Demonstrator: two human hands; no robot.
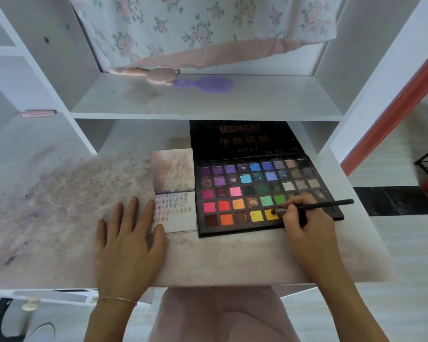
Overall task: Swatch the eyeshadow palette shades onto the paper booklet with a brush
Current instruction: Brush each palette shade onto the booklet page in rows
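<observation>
1. While the right hand (pixel 304 218) pinches a black brush (pixel 316 206) near its ferrule, the bristle tip rests in a yellow pan (pixel 270 214) in the bottom row of the open eyeshadow palette (pixel 262 193).
2. Relative to the palette, the paper booklet (pixel 174 191) lies just beside its left edge, opened flat, with rows of small colour swatches on the upper left of its lower page (pixel 181 218) and bare white paper below them.
3. The left hand (pixel 129 243) lies flat with fingers spread and straight; its fingertips (pixel 160 228) touch the booklet's lower left corner, apparently steadying it.
4. The brush's long axis runs roughly left to right, handle out over the palette's right edge, tip pointing toward the booklet.
5. Judging by this, the step in hand is loading yellow; the coming move is a leftward carry across the palette's bottom row to the bare paper, and only the right hand has the brush.
6. On the shelf behind the palette's lid lies a purple hairbrush (pixel 205 83).
</observation>
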